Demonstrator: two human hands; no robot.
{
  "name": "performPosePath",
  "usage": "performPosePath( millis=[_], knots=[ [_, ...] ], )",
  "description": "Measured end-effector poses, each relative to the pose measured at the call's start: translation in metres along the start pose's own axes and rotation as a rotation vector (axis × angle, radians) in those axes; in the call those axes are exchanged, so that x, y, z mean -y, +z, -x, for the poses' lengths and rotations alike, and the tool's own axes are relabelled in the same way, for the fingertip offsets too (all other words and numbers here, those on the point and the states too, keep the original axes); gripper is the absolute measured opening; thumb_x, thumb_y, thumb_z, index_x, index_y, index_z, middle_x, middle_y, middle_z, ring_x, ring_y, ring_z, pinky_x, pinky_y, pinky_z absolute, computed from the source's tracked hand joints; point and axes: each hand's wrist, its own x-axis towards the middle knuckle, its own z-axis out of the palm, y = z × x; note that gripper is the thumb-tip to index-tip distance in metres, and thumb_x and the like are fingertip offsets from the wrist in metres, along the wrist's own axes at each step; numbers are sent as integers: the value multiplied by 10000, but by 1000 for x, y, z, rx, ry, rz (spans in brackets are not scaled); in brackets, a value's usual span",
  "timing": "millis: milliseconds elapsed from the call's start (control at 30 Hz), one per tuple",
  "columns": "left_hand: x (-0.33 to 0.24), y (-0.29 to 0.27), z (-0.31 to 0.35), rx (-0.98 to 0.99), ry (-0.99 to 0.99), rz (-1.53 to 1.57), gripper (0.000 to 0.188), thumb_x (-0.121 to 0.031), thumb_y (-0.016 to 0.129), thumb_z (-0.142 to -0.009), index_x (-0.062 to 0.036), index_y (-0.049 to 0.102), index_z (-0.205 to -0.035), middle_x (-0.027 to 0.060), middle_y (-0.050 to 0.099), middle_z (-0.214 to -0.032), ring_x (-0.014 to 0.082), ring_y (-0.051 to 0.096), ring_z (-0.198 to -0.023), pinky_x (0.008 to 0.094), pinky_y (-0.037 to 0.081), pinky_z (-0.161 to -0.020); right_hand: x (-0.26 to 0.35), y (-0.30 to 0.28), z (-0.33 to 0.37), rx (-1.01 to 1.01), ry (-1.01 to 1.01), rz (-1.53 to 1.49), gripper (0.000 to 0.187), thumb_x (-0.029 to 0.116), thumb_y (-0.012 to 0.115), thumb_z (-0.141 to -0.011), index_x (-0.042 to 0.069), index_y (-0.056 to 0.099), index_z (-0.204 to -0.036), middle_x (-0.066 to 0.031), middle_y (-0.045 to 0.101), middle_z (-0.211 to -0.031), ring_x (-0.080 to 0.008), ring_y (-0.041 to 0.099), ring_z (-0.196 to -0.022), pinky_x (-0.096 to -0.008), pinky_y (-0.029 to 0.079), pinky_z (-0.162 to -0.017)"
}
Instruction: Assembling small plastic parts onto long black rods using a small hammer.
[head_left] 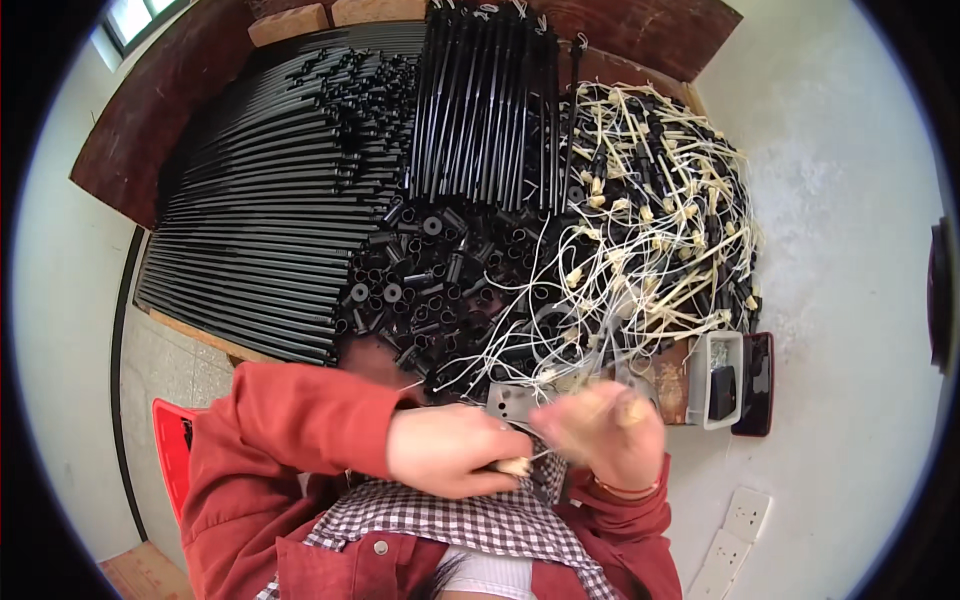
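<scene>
My left hand (455,450) is closed in front of my checked apron, its fingers curled in. A small cream-coloured piece (515,467) sticks out between its fingers; the rest of it is hidden. To its right my right hand (605,430) is raised with the palm partly turned up, smeared by motion, so its fingers cannot be made out. A short stretch of pale cord (543,454) shows between the two hands. Just beyond them stands a grey metal plate with dark holes (512,402), at the near edge of the work surface.
Long black rods (260,230) lie stacked at left, and more rods (480,110) lie at the back. Short black tubes and rings (440,270) fill the middle. White cords with cream ends (650,230) are heaped at right, near a pale plastic box (716,380).
</scene>
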Motion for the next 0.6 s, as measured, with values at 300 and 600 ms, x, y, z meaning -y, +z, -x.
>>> performPosePath(
  millis=[300, 600],
  knots=[
    [27, -22, 25, -494, 140, 747, 371, 40, 551, -804, -1, 527, -1172, 86, 611, -875, 140, 532, -594, 225, 448, -540, 54, -62, -104, -172, 64, 59, 223, 234, 432, -982, 70, 530, -1097, -61, 558, -939, -82, 475, -595, -162, 373, -500],
    [20, -14, 35, -558, -71, 110, 378, 58, 474, -823, 15, 513, -1196, 52, 572, -786, 112, 459, -589, 203, 390, -558, 75, -17, -66, 13, -240, -92, 322, 233, 389, -991, 26, 570, -1159, -153, 544, -1230, -272, 476, -1195, -361, 405, -969]
  ],
)
